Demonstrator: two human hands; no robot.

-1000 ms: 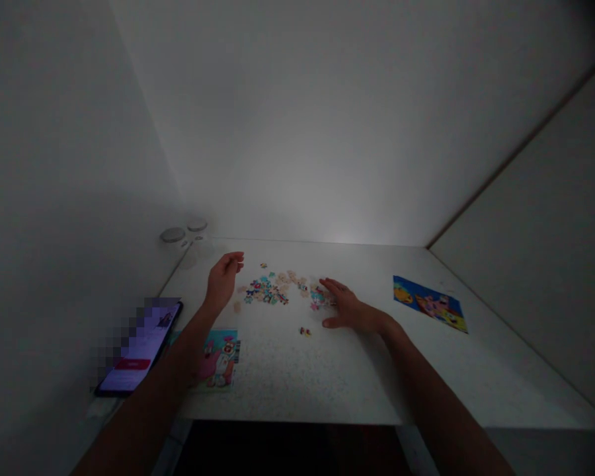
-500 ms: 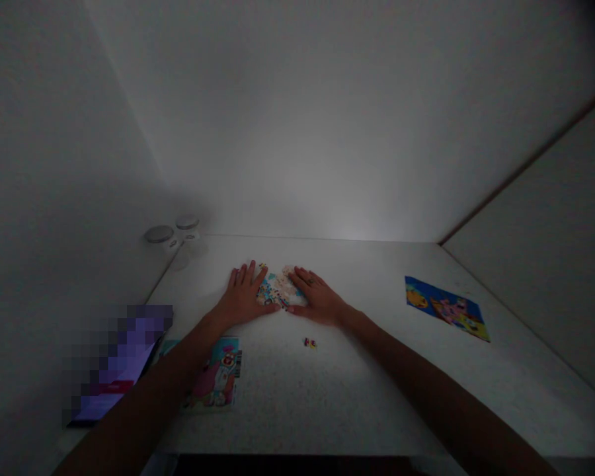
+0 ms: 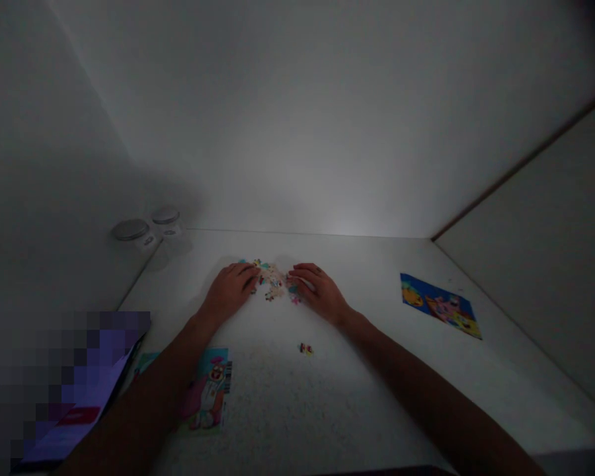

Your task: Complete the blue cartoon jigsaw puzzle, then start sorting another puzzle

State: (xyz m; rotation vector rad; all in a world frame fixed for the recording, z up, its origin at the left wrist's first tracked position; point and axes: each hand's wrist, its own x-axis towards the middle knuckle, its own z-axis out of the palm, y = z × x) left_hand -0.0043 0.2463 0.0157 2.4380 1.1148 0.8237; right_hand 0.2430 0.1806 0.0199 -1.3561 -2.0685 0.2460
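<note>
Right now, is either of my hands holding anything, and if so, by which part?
Nothing appears held: your left hand and right hand rest on the tabletop, fingertips against opposite sides of the small heap of multicoloured jigsaw pieces, none visibly lifted.

Two hands (image 3: pixel 229 289), two glass jars (image 3: pixel 131 231), two cartoon cards (image 3: pixel 208 396), one phone (image 3: pixel 79 390)

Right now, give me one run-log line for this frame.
left hand: at jigsaw pieces | right hand: at same pile | small cluster: apart

Head-worn view, facing forward and down, behind the left hand (image 3: pixel 229 289), right hand (image 3: pixel 319 293)
</note>
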